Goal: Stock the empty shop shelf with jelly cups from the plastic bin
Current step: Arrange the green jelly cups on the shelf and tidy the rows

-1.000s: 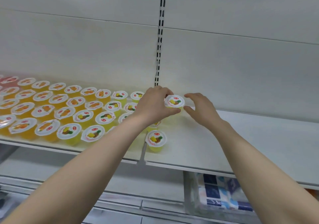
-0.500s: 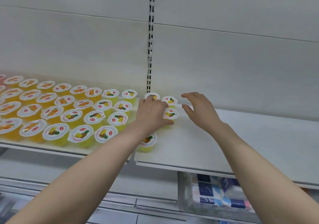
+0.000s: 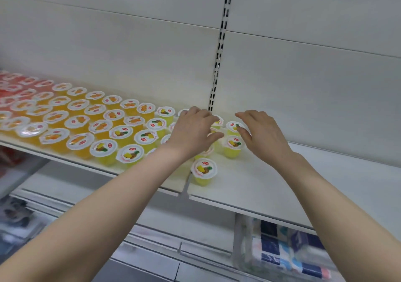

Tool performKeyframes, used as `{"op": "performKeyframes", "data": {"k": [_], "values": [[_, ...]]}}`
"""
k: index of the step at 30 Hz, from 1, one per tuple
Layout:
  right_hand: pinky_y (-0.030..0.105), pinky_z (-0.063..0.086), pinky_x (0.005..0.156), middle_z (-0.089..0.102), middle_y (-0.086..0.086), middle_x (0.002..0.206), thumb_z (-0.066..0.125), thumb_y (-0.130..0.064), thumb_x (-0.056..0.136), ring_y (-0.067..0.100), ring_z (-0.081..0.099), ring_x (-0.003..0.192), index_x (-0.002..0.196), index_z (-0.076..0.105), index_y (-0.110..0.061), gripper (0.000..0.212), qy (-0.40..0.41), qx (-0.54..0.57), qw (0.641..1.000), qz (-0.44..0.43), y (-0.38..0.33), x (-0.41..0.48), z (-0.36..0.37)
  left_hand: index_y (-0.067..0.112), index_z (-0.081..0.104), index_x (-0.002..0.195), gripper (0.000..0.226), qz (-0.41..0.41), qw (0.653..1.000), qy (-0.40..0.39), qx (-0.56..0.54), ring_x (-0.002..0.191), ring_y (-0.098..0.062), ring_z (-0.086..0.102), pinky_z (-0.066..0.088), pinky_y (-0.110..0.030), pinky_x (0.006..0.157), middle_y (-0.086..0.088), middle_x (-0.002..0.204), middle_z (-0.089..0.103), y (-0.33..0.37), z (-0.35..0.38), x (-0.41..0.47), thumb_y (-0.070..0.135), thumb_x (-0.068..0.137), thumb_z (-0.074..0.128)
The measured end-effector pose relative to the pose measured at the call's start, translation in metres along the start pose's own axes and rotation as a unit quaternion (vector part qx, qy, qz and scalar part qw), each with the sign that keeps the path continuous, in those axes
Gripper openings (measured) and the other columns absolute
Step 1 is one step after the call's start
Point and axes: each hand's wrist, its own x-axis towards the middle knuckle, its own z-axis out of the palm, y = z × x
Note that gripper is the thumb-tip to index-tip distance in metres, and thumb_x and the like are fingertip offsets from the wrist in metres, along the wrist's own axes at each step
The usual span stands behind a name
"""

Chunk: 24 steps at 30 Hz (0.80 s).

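STOCKING UP: A person's left hand (image 3: 193, 131) lies palm-down over yellow jelly cups (image 3: 145, 137) on the white shop shelf (image 3: 282, 184); whether it grips 1 underneath cannot be seen. The right hand (image 3: 263, 136) hovers spread and empty just beside 2 cups at the row's end. A lone cup (image 3: 204, 168) stands near the front edge. The small clear plastic tubs, sealed with glossy film lids, look light, slightly squashy and slick. They are probably best pinched at the stiffer rim.

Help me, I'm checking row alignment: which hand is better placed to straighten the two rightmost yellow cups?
Right. The right hand is open beside those cups; the left hand lies over cups further left.
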Motion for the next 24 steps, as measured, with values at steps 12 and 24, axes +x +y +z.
{"op": "performKeyframes", "data": {"k": [12, 24], "values": [[0.046, 0.047, 0.082, 0.064, 0.014, 0.116, 0.052, -0.029, 0.092, 0.039, 0.060, 0.103, 0.126, 0.061, -0.008, 0.041, 0.033, -0.005, 0.992, -0.125, -0.140, 0.033, -0.009, 0.018, 0.068, 0.114, 0.049, -0.014, 0.988, 0.114, 0.104, 0.103, -0.033, 0.058, 0.046, -0.044, 0.084, -0.004, 0.110, 0.067, -0.117, -0.076, -0.104, 0.053, 0.085, 0.049], [0.047, 0.049, 0.086, 0.064, 0.012, 0.119, 0.041, -0.039, 0.092, 0.037, 0.058, 0.108, 0.128, 0.059, -0.011, 0.049, 0.010, 0.051, 0.971, -0.233, -0.410, 0.073, 0.048, 0.019, 0.065, 0.118, 0.041, -0.095, 0.971, 0.143, 0.166, 0.101, -0.031, 0.056, 0.043, -0.041, 0.080, -0.002, 0.110, 0.064, -0.307, -0.158, -0.292, 0.044, 0.085, 0.060]]}}
